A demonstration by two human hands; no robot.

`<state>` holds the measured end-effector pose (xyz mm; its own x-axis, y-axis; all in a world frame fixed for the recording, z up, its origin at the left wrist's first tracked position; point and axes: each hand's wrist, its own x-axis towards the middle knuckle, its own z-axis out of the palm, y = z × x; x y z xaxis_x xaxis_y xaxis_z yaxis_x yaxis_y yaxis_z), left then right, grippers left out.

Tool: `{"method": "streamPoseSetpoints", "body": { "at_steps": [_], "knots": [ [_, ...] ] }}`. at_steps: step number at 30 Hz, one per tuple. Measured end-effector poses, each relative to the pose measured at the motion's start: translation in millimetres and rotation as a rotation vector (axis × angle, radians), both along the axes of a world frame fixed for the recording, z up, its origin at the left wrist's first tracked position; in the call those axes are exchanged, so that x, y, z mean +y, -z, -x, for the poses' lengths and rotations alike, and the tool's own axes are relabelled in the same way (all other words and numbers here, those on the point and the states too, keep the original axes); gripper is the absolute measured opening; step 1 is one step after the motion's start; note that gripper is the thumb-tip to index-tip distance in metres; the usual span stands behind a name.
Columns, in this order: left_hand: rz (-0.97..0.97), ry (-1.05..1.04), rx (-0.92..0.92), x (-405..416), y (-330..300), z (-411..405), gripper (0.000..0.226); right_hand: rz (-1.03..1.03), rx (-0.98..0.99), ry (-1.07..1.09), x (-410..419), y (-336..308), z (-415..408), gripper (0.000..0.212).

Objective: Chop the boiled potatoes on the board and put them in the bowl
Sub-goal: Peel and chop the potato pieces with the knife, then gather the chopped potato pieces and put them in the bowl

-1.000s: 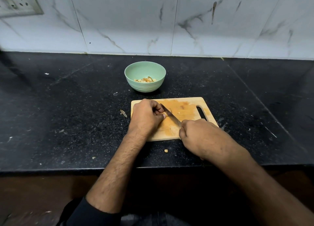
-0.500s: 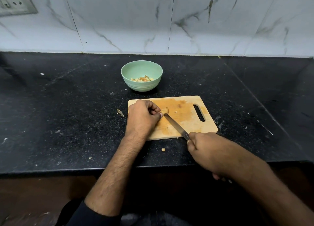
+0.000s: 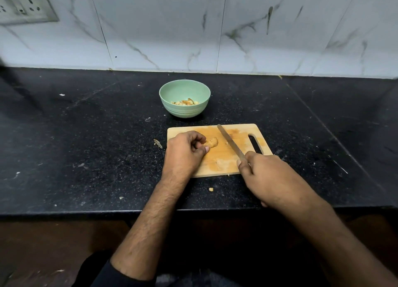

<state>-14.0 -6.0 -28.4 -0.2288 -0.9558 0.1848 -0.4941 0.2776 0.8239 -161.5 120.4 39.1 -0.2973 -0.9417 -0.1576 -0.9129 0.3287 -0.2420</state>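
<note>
A wooden chopping board (image 3: 239,133) lies on the black counter. On it sits a small piece of boiled potato (image 3: 212,142). My left hand (image 3: 183,153) rests on the board's left part, its curled fingertips holding the piece at its left end. My right hand (image 3: 271,179) grips the handle of a knife (image 3: 230,141) at the board's near right corner; the blade angles up and left, just right of the potato piece. Behind the board stands a green bowl (image 3: 184,90) with several chopped potato bits (image 3: 185,102) at its bottom.
Small scraps lie on the counter: a peel (image 3: 157,143) left of the board and a crumb (image 3: 211,189) in front of it. A marble-tiled wall rises behind, with a switch plate (image 3: 23,6) at top left. The counter's front edge (image 3: 86,212) runs below my forearms.
The knife has drawn back from the potato and swung to its right, the blade now pointing toward the board's far edge. My left hand stays on the piece.
</note>
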Motion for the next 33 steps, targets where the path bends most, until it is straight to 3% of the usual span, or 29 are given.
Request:
{"method": "streamPoseSetpoints", "body": {
  "at_steps": [9,15,20,23,27,30,33],
  "knots": [
    [0.064,0.015,-0.092,-0.3,0.9,3.7,0.025,0.127,0.145,0.062,-5.0,8.6,13.5,0.031],
    [0.095,-0.019,-0.121,0.1,1.7,5.6,0.009,0.191,0.274,0.019,-17.7,26.3,24.0,0.038],
    [0.132,-0.096,-0.135,-0.6,5.6,6.7,0.011,0.196,0.406,-0.033,-26.1,34.9,24.0,0.036],
    [0.156,-0.082,-0.174,0.4,4.8,6.8,0.011,0.306,0.331,-0.061,-31.2,30.4,15.8,0.033],
    [0.164,-0.058,-0.155,-0.5,6.6,5.9,0.009,0.398,0.003,-0.176,-54.2,25.9,-6.8,0.038],
    [0.155,-0.092,-0.077,-1.4,9.0,4.4,0.007,0.318,0.013,-0.248,-78.5,36.0,-17.8,0.039],
    [0.140,-0.120,-0.015,-1.1,9.6,1.0,0.011,0.303,0.043,-0.257,-90.2,43.7,-14.3,0.027]
  ]
}}
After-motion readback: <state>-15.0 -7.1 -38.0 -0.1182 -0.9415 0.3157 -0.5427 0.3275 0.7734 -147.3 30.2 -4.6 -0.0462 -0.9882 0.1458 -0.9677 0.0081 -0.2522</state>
